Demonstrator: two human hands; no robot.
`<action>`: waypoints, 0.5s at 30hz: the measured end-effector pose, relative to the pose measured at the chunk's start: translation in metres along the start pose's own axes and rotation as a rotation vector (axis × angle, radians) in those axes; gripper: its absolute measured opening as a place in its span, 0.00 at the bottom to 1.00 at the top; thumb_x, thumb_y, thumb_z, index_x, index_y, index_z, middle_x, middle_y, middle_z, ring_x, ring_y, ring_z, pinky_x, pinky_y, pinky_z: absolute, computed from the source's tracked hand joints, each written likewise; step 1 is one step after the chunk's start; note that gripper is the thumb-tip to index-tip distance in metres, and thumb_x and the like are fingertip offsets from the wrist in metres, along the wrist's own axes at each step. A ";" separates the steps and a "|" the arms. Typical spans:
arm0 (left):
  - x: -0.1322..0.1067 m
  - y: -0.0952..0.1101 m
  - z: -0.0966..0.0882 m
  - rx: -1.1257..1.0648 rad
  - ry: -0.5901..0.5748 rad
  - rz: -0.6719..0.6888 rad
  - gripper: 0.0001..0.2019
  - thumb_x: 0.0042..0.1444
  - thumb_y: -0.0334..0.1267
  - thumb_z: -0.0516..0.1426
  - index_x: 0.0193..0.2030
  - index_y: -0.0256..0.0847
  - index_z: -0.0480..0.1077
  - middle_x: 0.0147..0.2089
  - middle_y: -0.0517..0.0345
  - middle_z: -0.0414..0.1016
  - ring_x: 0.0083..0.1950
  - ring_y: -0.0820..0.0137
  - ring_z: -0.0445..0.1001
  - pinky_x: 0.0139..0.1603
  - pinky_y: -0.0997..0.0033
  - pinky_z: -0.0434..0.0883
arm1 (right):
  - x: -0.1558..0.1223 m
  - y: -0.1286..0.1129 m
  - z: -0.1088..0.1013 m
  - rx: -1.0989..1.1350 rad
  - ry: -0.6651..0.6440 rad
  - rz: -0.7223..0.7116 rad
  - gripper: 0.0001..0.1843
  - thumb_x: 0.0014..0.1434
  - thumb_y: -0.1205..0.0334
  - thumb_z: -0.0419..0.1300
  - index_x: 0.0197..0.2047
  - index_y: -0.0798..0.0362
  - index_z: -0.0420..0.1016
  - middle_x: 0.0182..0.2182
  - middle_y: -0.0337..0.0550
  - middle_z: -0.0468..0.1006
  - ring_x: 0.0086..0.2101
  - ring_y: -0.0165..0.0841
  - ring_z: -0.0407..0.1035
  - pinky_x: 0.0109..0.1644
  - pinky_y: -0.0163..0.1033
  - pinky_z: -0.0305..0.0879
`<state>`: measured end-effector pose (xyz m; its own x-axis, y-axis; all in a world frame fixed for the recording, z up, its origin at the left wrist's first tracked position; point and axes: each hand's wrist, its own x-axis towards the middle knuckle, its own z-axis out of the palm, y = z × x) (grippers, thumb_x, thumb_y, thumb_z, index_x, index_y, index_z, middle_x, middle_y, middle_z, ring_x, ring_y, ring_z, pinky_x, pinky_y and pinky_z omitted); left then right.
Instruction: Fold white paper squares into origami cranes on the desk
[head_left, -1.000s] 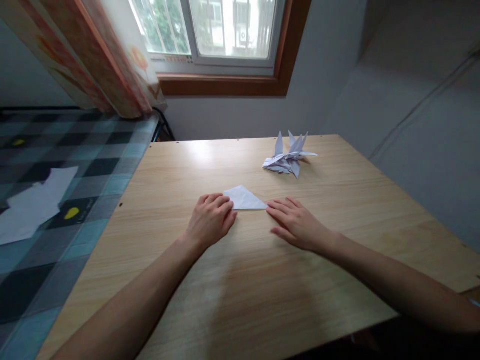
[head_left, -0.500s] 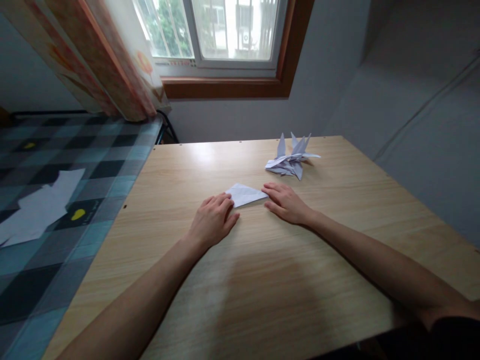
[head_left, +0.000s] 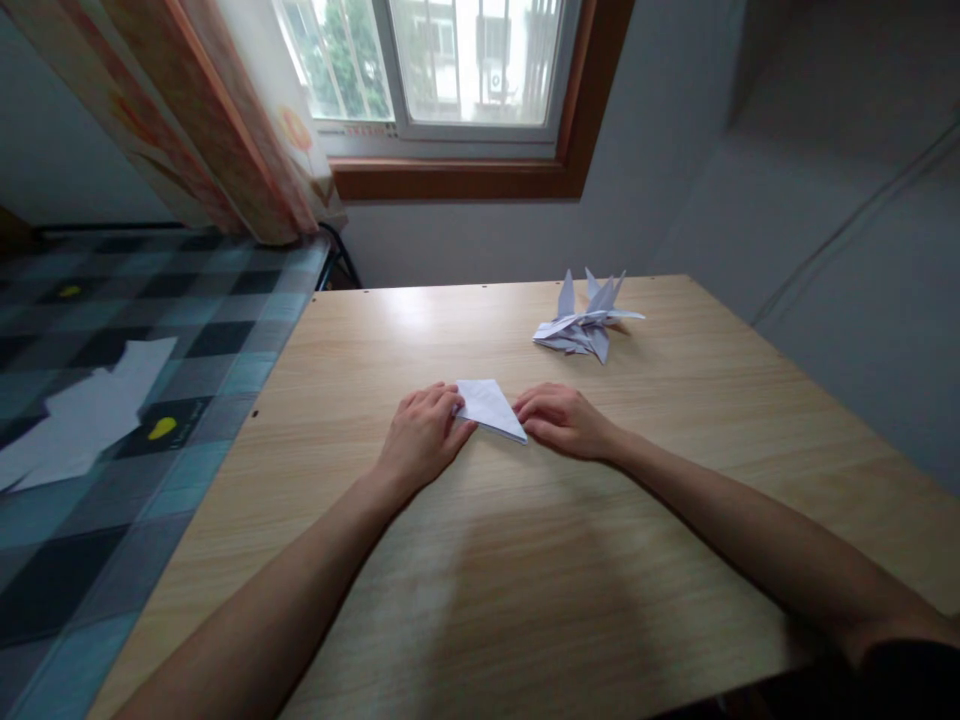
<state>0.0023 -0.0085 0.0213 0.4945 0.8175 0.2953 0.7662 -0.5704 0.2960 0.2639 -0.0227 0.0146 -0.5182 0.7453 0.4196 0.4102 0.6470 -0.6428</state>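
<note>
A small folded sheet of white paper (head_left: 489,404) lies on the wooden table between my hands, one pointed corner toward me. My left hand (head_left: 424,428) is closed on its left edge, fingers on top and thumb by the near side. At the paper's right edge rests my right hand (head_left: 564,420), its fingers curled together and touching or nearly touching it; whether they pinch the edge cannot be made out. Farther back on the table sits a cluster of folded white paper cranes (head_left: 586,322), wings pointing up and out.
The light wooden table (head_left: 360,600) reaches back toward the window (head_left: 465,70). To the left, a surface with a checked cloth (head_left: 187,345) carries loose white paper pieces (head_left: 94,415). A patterned curtain (head_left: 232,120) hangs behind it. Grey walls stand at the back and right.
The folded paper has turned, so its point now faces toward me rather than right. My right hand has drawn its fingers in and shifted slightly nearer; my left hand stays at the paper's left edge.
</note>
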 end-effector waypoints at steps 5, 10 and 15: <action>0.002 -0.003 0.001 -0.052 0.044 0.009 0.10 0.64 0.40 0.52 0.39 0.42 0.73 0.53 0.51 0.79 0.58 0.59 0.74 0.61 0.54 0.67 | 0.010 0.015 0.005 0.037 0.119 0.152 0.16 0.53 0.72 0.59 0.44 0.52 0.77 0.43 0.47 0.81 0.45 0.37 0.74 0.50 0.44 0.70; 0.005 -0.009 0.003 -0.119 0.102 -0.042 0.12 0.63 0.38 0.52 0.32 0.42 0.74 0.49 0.53 0.81 0.54 0.61 0.76 0.60 0.55 0.68 | 0.038 0.020 0.016 -0.048 0.036 0.088 0.11 0.59 0.68 0.61 0.45 0.53 0.79 0.45 0.48 0.81 0.46 0.38 0.73 0.55 0.46 0.65; 0.005 -0.009 -0.002 -0.066 0.146 -0.170 0.09 0.57 0.39 0.57 0.27 0.42 0.72 0.47 0.53 0.80 0.52 0.58 0.74 0.56 0.53 0.69 | 0.065 0.016 0.028 -0.167 0.073 0.183 0.06 0.61 0.67 0.61 0.36 0.55 0.80 0.36 0.46 0.81 0.40 0.36 0.71 0.50 0.42 0.64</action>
<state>-0.0023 0.0006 0.0217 0.2925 0.8846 0.3632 0.8024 -0.4337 0.4101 0.2161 0.0315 0.0136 -0.3702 0.8584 0.3551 0.6140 0.5130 -0.5999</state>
